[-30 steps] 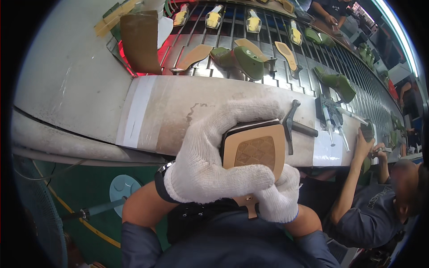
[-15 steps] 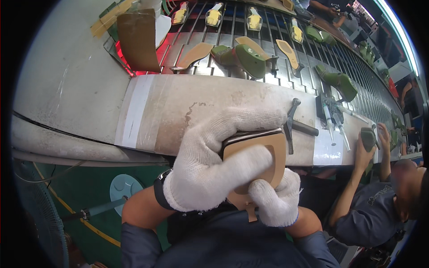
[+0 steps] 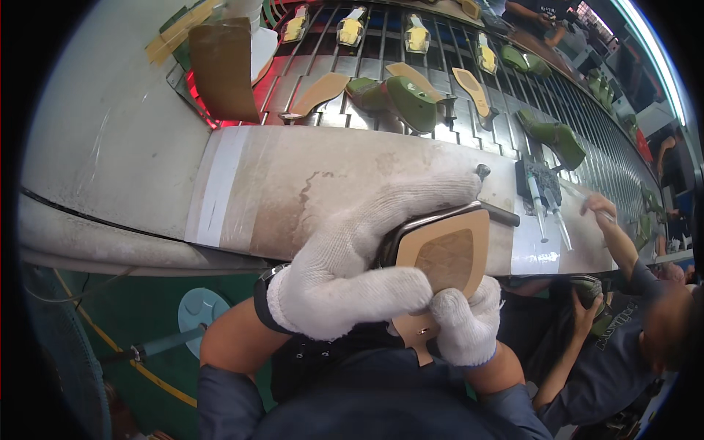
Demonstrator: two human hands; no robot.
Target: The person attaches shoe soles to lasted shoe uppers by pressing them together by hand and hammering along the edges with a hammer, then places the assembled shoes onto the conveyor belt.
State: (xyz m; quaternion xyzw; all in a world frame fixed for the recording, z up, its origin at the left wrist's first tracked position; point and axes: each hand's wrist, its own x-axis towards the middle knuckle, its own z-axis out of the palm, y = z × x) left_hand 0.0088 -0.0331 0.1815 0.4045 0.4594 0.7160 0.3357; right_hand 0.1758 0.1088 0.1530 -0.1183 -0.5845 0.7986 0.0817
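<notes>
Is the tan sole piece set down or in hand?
In hand: the left hand curls around the tan sole piece, while the right hand grips its near right side.

- Left forearm (image 3: 233, 326), bare, slants in from 7 o'clock toward 1, a dark watch band (image 3: 264, 302) around its wrist.
- Left hand (image 3: 334, 275), gloved in white knit, is half curled: topmost finger (image 3: 411, 194) stretched toward 2 o'clock, thumb (image 3: 392, 287) toward 3.
- Right forearm (image 3: 502, 370), bare, leans from 5 o'clock toward 11.
- Right hand (image 3: 471, 326), likewise gloved, sits at 4 o'clock from the left hand, fingers bent, its thumb tip just beside the left one's.
- Dark sleeves (image 3: 233, 403) cover both upper arms.
</notes>
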